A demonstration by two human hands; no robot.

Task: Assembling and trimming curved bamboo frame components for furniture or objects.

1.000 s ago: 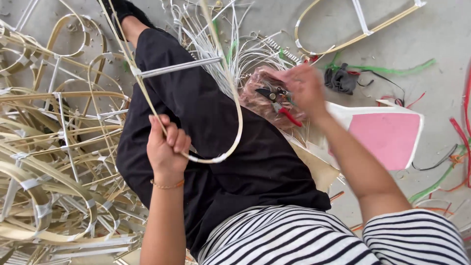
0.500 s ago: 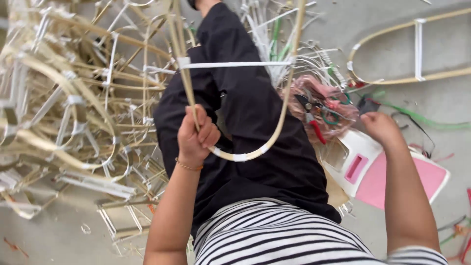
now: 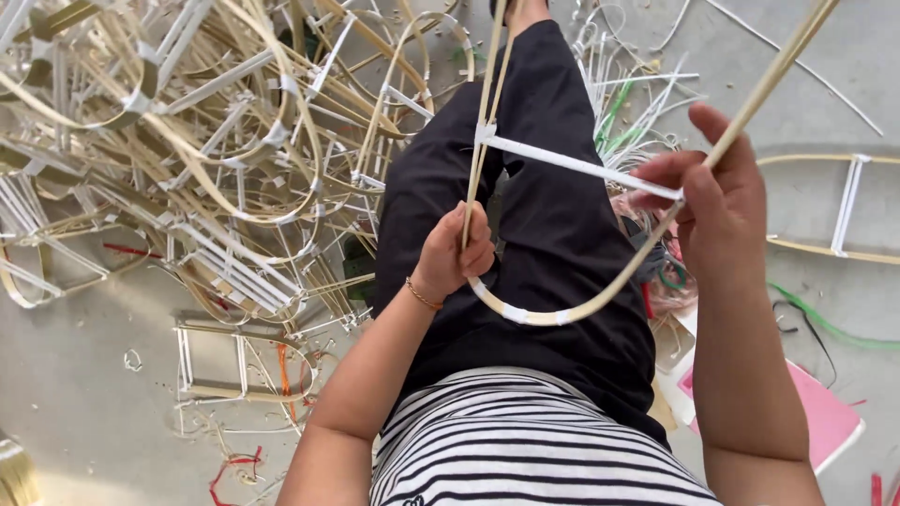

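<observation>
Head view, looking down my lap. Largest first: heap of finished bamboo frames (image 3: 187,169) fills the floor to my left, bent loops and white-taped rungs tangled together, well apart from my hands. Grey concrete floor (image 3: 84,394) shows below it, with shavings. My black trousers (image 3: 544,215) run up the middle, striped shirt (image 3: 534,440) at the bottom edge.

Bent bamboo loop (image 3: 553,314) hangs over my lap, a U shape open toward the top of frame; its long axis runs away from me along my leg. Both limbs rise past my hands and out of view. White crossbar (image 3: 581,167) spans the two limbs, tilted, lower on the right.

Left hand (image 3: 450,258) is closed around the left limb just below the crossbar's left joint, fingers curled tight. Right hand (image 3: 717,201) is pinched shut on the right limb exactly at the crossbar's right end, thumb and fingertips touching that joint. So the joint lies under my right fingers; right hand is the nearer one to it.

Containers: a pink flat lid or tray (image 3: 825,412) lies on the floor by my right knee; I cannot tell what it holds. Loose green and white strips (image 3: 619,117) lie beyond the trousers.
</observation>
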